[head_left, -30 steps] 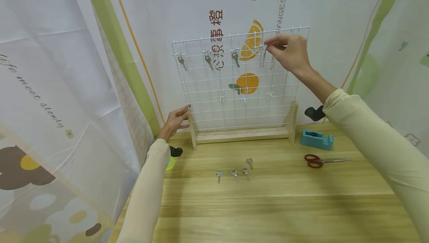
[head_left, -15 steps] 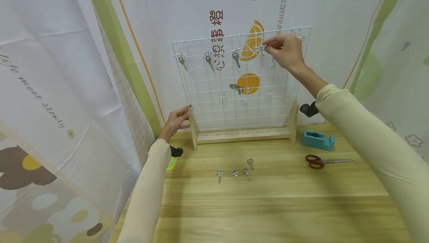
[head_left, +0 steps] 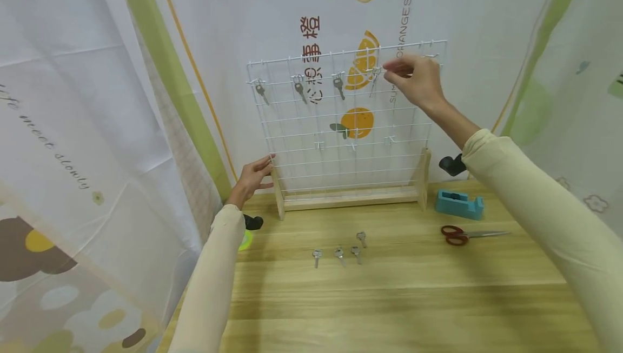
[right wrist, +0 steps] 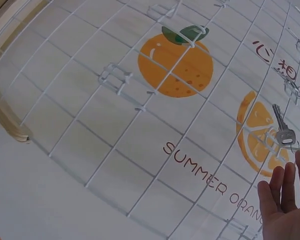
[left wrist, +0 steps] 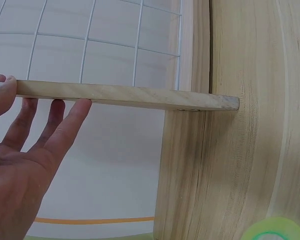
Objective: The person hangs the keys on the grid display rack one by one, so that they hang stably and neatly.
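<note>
A white wire grid rack [head_left: 311, 120] stands on wooden feet at the back of the table. Three keys hang along its upper row, such as the leftmost key [head_left: 261, 92]. To their right a fourth key [right wrist: 285, 131] dangles by its small ring from a hook. My right hand [head_left: 421, 80] is just beside that hook, thumb and forefinger parted, fingertips close to the ring. On the other side, my left hand [head_left: 253, 174] holds the rack's wooden side post [left wrist: 125, 94], thumb and fingers on its opposite faces. Several loose keys, including one key [head_left: 339, 254], lie in front.
Red-handled scissors [head_left: 472, 234] and a blue tape dispenser [head_left: 459, 205] lie to the right of the rack. A yellow-green ring [head_left: 245, 240] sits by the left forearm. White hooks, like one hook [head_left: 352, 146], sit lower on the grid. A printed curtain [head_left: 209, 12] hangs behind.
My right thumb and forefinger have let go of the fourth key, which now hangs from the hook, and have drawn slightly apart. My left hand keeps its place on the post.
</note>
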The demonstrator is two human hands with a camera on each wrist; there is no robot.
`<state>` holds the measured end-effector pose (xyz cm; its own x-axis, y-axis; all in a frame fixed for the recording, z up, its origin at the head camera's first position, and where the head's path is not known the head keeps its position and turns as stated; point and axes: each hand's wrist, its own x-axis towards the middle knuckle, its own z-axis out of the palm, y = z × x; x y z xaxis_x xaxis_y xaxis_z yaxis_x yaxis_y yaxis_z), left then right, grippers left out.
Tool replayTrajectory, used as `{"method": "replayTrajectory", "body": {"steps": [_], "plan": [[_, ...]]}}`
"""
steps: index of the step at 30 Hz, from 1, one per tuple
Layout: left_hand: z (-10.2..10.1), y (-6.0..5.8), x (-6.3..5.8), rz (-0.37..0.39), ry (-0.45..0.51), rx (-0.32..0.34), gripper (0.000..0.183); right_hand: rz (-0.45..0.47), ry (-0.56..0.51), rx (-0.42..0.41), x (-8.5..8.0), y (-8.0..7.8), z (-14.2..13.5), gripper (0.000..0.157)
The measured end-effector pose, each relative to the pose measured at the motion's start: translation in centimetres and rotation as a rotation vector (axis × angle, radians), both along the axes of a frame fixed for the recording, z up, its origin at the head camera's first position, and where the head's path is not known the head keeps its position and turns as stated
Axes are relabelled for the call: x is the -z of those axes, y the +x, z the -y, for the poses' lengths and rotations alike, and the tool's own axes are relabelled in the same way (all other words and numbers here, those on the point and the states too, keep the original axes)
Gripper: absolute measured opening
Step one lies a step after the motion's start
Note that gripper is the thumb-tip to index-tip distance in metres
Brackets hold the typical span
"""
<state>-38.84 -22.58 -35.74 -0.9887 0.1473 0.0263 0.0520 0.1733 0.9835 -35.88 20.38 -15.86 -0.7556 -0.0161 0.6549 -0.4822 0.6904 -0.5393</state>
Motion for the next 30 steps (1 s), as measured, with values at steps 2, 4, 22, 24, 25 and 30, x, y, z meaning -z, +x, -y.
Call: {"method": "replayTrajectory", "body": {"steps": [2, 4, 22, 24, 25, 30], "plan": [[0.1, 0.0, 0.0, 0.001, -0.003, -0.003, 0.048, -0.002, 0.002, -0.012, 0.5, 0.4, -0.4, 0.028], [0.2, 0.1, 0.0, 0.0, -0.009, -0.001, 0.048, 0.006, 0.002, -0.024, 1.0, 0.9, -0.7, 0.027], [-0.1, 0.2, -0.2, -0.01, 0.009, -0.003, 0.047, 0.079, 0.086, -0.173, 9.0, 4.0, -2.2, 0.021], [-0.1, 0.2, -0.2, -0.008, 0.011, -0.004, 0.047, 0.098, 0.09, -0.186, 9.9, 4.1, -2.3, 0.021], [0.0, 0.1, -0.2, -0.007, 0.009, -0.003, 0.048, 0.105, 0.092, -0.192, 10.4, 4.1, -2.3, 0.022], [-0.1, 0.0, -0.1, -0.002, 0.031, -0.003, 0.047, 0.108, 0.116, -0.232, 12.6, 4.5, -2.6, 0.022]]}}
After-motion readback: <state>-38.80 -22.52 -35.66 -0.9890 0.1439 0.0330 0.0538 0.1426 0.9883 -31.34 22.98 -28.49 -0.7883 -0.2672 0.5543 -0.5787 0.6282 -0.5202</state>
